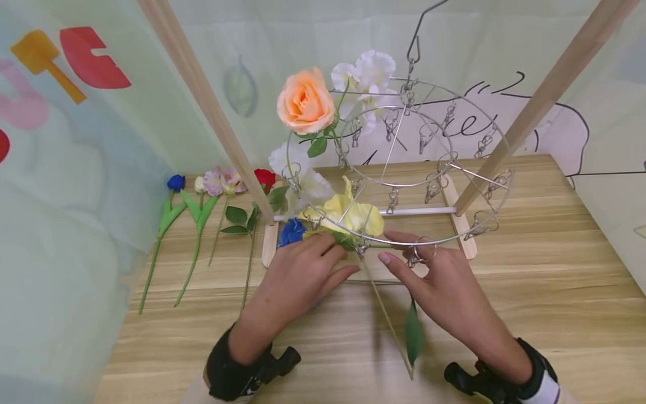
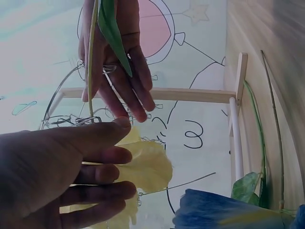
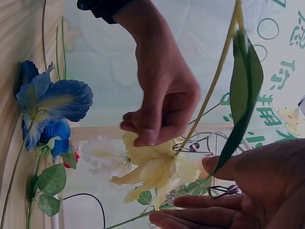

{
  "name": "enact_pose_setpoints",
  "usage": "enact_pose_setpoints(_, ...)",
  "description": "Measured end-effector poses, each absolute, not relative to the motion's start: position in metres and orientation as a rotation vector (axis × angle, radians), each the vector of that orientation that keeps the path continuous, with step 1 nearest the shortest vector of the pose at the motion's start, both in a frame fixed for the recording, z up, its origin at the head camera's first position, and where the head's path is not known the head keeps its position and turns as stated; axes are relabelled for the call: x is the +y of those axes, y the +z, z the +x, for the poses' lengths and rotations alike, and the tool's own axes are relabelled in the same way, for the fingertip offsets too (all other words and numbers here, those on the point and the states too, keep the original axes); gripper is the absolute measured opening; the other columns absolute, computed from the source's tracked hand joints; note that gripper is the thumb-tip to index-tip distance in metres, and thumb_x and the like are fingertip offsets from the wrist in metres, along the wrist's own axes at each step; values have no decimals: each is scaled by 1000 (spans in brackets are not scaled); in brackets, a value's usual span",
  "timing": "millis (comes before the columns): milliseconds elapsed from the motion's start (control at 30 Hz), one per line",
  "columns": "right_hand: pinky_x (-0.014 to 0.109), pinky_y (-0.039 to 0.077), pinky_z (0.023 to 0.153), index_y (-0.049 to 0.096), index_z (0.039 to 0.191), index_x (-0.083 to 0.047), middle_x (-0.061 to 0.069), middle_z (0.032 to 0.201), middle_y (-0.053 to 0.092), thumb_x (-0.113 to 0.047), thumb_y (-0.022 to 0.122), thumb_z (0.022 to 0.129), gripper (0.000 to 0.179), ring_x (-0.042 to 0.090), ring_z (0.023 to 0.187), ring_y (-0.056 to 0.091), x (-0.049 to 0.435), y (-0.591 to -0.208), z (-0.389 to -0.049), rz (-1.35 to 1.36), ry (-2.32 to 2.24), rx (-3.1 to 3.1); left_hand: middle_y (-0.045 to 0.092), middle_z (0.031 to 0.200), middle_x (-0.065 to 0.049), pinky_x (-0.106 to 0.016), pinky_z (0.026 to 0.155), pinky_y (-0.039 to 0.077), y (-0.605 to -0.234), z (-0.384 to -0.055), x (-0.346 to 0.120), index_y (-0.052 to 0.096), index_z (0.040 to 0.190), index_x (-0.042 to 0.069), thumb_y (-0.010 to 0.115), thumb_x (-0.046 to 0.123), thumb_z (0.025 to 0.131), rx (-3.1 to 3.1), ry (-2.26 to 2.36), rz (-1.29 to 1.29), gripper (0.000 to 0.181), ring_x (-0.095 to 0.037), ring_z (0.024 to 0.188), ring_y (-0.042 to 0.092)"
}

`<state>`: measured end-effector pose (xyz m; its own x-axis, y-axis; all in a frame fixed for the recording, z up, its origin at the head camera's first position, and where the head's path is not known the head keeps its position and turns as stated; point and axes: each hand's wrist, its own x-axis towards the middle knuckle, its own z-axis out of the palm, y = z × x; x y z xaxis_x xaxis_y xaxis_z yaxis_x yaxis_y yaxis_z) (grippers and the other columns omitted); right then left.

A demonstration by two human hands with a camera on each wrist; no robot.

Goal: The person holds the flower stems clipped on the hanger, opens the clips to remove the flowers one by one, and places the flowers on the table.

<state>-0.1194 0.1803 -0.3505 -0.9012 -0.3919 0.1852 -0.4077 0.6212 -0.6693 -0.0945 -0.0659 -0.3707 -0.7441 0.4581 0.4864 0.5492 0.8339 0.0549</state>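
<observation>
A round wire hanging rack (image 1: 398, 243) with small clips hangs before me. At its near rim a yellow flower (image 1: 348, 216) hangs by a clip, its stem (image 1: 384, 308) slanting down toward me with one long green leaf (image 1: 413, 334). My left hand (image 1: 298, 275) is beside the yellow petals, thumb extended and fingers loosely bent; the left wrist view shows nothing pinched between them. My right hand (image 1: 449, 286) is at the rim's right side, its fingers extended around a loose clip (image 1: 416, 255). In the right wrist view its thumb lies close to the leaf tip (image 3: 219, 167).
A peach rose (image 1: 305, 104) and white flowers (image 1: 373, 73) hang on the rack's left side. Wooden posts (image 1: 212, 112) stand at both sides. On the table at left lie several stemmed flowers, including a small blue one (image 1: 176, 182) and a red one (image 1: 264, 179).
</observation>
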Motion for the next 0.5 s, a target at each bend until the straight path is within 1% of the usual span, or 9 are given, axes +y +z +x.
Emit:
enact_pose_setpoints(67, 40, 63, 76, 71, 139, -17, 8, 117, 81, -46, 64, 106, 45, 23, 102, 79, 180, -351, -119, 696, 1182, -2838, 67, 86, 3, -26, 60, 55, -369, -94, -66, 78, 96, 13, 79, 35, 98, -2518, -297, -754, 23, -11, 71, 63)
enact_pose_setpoints(133, 47, 64, 84, 69, 140, -16, 7, 120, 80, -49, 62, 107, 48, 26, 107, 78, 180, -351, -120, 696, 1200, -2870, 68, 90, 2, -27, 63, 57, -367, -93, -66, 77, 98, 12, 78, 33, 99, -2491, -324, -758, 21, -12, 75, 66)
enact_pose_setpoints(167, 49, 63, 86, 69, 141, -17, 7, 120, 80, -51, 61, 107, 49, 27, 109, 78, 180, -351, -120, 694, 1197, -2889, 69, 92, 1, -28, 64, 59, -366, -93, -66, 77, 100, 11, 78, 31, 99, -2480, -337, -757, 20, -13, 78, 68)
enact_pose_setpoints(300, 51, 63, 87, 69, 141, -17, 7, 118, 80, -54, 58, 107, 52, 28, 108, 78, 179, -353, -120, 715, 1141, -2957, 71, 100, -2, -30, 67, 61, -364, -92, -66, 71, 105, 9, 77, 27, 100, -2443, -393, -747, 20, -17, 88, 72)
enact_pose_setpoints(400, 50, 62, 88, 72, 137, -13, 7, 120, 79, -54, 56, 108, 53, 27, 107, 78, 179, -356, -120, 756, 1065, -2996, 73, 101, -2, -30, 65, 61, -364, -92, -66, 68, 109, 8, 76, 26, 100, -2433, -427, -742, 22, -17, 89, 73)
enact_pose_setpoints(500, 51, 61, 90, 76, 130, -9, 9, 122, 79, -56, 52, 109, 56, 27, 109, 77, 179, -356, -120, 801, 1003, -3045, 74, 103, -2, -29, 66, 61, -364, -93, -65, 70, 114, 8, 76, 26, 100, -2420, -438, -749, 24, -17, 90, 74)
